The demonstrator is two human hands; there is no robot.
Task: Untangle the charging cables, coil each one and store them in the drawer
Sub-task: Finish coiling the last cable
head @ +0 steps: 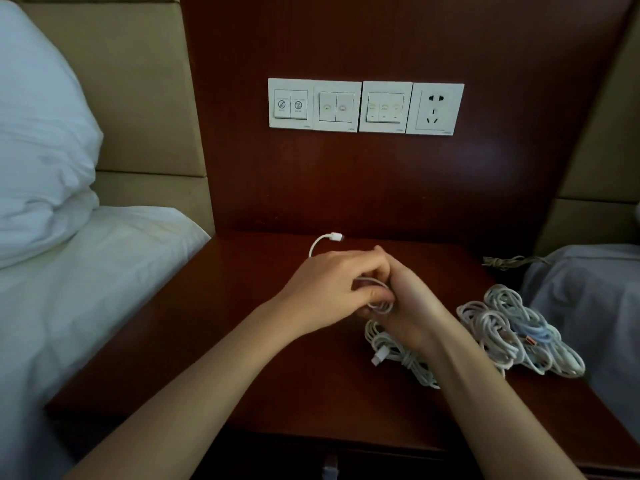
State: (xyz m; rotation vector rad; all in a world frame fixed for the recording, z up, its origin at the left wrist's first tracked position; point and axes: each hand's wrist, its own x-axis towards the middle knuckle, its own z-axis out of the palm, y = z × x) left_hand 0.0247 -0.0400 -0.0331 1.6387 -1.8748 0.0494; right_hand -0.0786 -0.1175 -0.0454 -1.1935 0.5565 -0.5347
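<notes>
Coiling white cable: fingers of my left hand and right hand clamped on its loops. Next, I judge: wind in plug end beyond fingers.

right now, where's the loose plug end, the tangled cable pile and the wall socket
loose plug end (336, 236): head view, on the white connector itself.
tangled cable pile (498, 323): head view, on loops near its middle.
wall socket (435, 109): head view, on its face between the holes.

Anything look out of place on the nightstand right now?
Nothing damaged. A knotted pile of white cables sits close to the nightstand right edge. The left hand and right hand hold one cable, its plug sticking out behind.
</notes>
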